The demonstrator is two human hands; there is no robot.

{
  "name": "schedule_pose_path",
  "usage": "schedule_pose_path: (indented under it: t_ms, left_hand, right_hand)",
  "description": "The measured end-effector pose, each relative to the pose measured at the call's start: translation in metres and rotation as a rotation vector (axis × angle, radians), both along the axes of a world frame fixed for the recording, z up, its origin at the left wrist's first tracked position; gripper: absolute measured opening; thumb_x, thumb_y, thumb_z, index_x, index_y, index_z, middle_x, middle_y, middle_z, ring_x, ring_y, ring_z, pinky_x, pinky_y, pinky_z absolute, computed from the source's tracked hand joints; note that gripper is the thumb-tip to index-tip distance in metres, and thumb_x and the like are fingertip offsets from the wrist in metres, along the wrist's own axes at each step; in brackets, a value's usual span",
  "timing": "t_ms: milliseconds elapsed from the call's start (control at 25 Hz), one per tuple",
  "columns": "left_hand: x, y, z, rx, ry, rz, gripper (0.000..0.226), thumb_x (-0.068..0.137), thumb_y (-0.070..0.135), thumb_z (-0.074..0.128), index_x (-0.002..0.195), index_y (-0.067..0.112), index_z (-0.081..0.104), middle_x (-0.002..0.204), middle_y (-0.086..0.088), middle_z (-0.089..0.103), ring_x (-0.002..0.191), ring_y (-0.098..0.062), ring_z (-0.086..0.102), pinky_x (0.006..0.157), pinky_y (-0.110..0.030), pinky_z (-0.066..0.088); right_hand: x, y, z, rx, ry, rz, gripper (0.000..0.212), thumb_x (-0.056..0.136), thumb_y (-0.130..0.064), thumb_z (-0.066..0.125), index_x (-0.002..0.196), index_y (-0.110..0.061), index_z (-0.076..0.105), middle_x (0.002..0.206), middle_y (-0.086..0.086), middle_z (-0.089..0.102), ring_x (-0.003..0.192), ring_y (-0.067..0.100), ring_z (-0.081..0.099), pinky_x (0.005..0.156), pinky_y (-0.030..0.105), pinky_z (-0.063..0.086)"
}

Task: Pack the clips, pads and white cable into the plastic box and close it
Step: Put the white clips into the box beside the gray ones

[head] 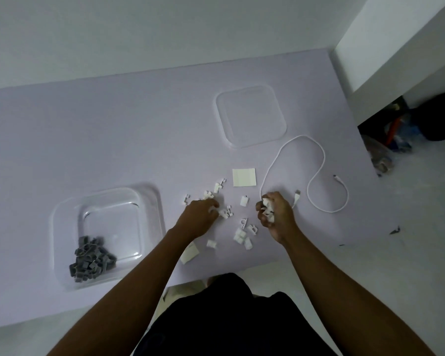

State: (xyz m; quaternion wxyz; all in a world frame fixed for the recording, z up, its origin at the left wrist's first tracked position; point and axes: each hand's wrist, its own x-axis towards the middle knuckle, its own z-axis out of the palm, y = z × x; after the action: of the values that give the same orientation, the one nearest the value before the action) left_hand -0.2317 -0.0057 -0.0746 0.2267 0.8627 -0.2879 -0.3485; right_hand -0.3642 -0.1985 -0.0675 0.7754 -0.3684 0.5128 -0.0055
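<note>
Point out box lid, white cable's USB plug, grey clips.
box lid (251, 115): head view, centre of the clear panel.
USB plug (297, 194): head view, metal tip.
grey clips (91, 258): head view, middle of the pile.

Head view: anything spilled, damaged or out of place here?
Nothing damaged. White clips lie scattered on the table, outside the plastic box, which holds only grey clips. The lid lies apart, and the white cable sprawls loose. The right hand grips a bunch of white clips.
</note>
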Motion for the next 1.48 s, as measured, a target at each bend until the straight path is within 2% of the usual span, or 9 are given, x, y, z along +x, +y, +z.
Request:
schedule_pose_path:
  t_ms: [120, 240, 400, 520, 680, 1040, 1240, 1320, 1480]
  left_hand:
    - [-0.009, -0.007, -0.006, 0.034, -0.073, -0.133, 0.039, 0.096, 0.031, 0.052, 0.134, 0.021, 0.057, 0.129, -0.010, 0.062, 0.116, -0.027, 0.059, 0.097, -0.032, 0.042]
    - [-0.013, -0.012, -0.011, 0.097, -0.124, -0.210, 0.044, 0.098, 0.032, 0.049, 0.142, 0.025, 0.049, 0.130, -0.013, 0.059, 0.116, -0.030, 0.058, 0.096, -0.035, 0.043]
    - [-0.014, -0.013, -0.014, 0.068, -0.166, -0.175, 0.033, 0.096, 0.030, 0.052, 0.128, 0.025, 0.061, 0.118, -0.011, 0.065, 0.106, -0.030, 0.063, 0.088, -0.034, 0.047]
    - [-0.014, -0.012, -0.015, 0.067, -0.190, -0.166, 0.031, 0.097, 0.032, 0.051, 0.125, 0.025, 0.061, 0.114, -0.009, 0.064, 0.102, -0.030, 0.063, 0.084, -0.034, 0.047]
    - [-0.018, -0.013, -0.016, 0.044, -0.211, -0.246, 0.042, 0.099, 0.032, 0.049, 0.141, 0.027, 0.049, 0.121, -0.010, 0.061, 0.107, -0.028, 0.061, 0.087, -0.035, 0.048]
    - [-0.020, -0.015, -0.012, -0.088, -0.196, -0.178, 0.028, 0.097, 0.039, 0.052, 0.114, 0.018, 0.060, 0.105, -0.007, 0.064, 0.092, -0.025, 0.062, 0.075, -0.031, 0.047]
    - [-0.023, 0.009, 0.012, -0.213, -0.103, -0.050, 0.031, 0.096, 0.046, 0.052, 0.112, 0.019, 0.055, 0.103, 0.000, 0.065, 0.087, -0.017, 0.059, 0.073, -0.026, 0.040]
    - [-0.021, 0.023, 0.026, -0.250, -0.092, 0.020, 0.032, 0.096, 0.048, 0.050, 0.111, 0.019, 0.053, 0.094, 0.007, 0.060, 0.078, -0.012, 0.055, 0.068, -0.023, 0.038]
    - [-0.007, 0.069, 0.050, -0.319, -0.136, 0.214, 0.030, 0.097, 0.046, 0.050, 0.109, 0.019, 0.052, 0.080, 0.005, 0.060, 0.067, -0.011, 0.056, 0.058, -0.022, 0.041]
  right_hand:
    - [-0.004, -0.004, -0.010, -0.378, 0.156, 0.187, 0.024, 0.096, -0.031, 0.061, 0.084, -0.010, 0.060, 0.067, 0.011, 0.063, 0.040, 0.017, 0.046, 0.040, 0.017, 0.031]
    - [-0.005, -0.003, -0.020, -0.588, 0.128, 0.416, 0.019, 0.092, -0.028, 0.068, 0.101, -0.014, 0.059, 0.082, 0.010, 0.065, 0.052, 0.020, 0.060, 0.043, 0.024, 0.043]
    - [0.002, 0.004, -0.028, -0.827, 0.192, 0.854, 0.040, 0.087, -0.036, 0.069, 0.124, -0.032, 0.052, 0.099, 0.004, 0.067, 0.085, 0.026, 0.068, 0.079, 0.036, 0.056]
    - [0.010, 0.009, -0.035, -0.933, 0.260, 0.931, 0.047, 0.085, -0.037, 0.069, 0.127, -0.033, 0.048, 0.105, 0.012, 0.070, 0.095, 0.034, 0.066, 0.084, 0.042, 0.054]
    - [0.016, 0.016, -0.041, -1.030, 0.315, 0.942, 0.034, 0.088, -0.033, 0.067, 0.115, -0.026, 0.048, 0.100, 0.013, 0.070, 0.092, 0.036, 0.066, 0.080, 0.043, 0.055]
    - [0.005, 0.018, -0.038, -0.907, 0.220, 0.622, 0.021, 0.092, -0.032, 0.066, 0.109, -0.022, 0.056, 0.102, 0.005, 0.069, 0.085, 0.024, 0.067, 0.073, 0.035, 0.056]
    - [0.008, 0.035, -0.026, -0.737, 0.131, 0.496, 0.023, 0.092, -0.035, 0.067, 0.109, -0.022, 0.057, 0.108, 0.003, 0.066, 0.084, 0.020, 0.069, 0.076, 0.041, 0.058]
    - [0.017, 0.044, -0.014, -0.682, 0.084, 0.428, 0.021, 0.094, -0.031, 0.066, 0.108, -0.019, 0.057, 0.107, 0.004, 0.064, 0.075, 0.017, 0.069, 0.063, 0.035, 0.057]
    - [0.053, 0.079, 0.017, -0.502, -0.002, 0.394, 0.020, 0.096, -0.027, 0.063, 0.106, -0.010, 0.058, 0.091, 0.006, 0.061, 0.049, 0.004, 0.055, 0.041, 0.020, 0.036]
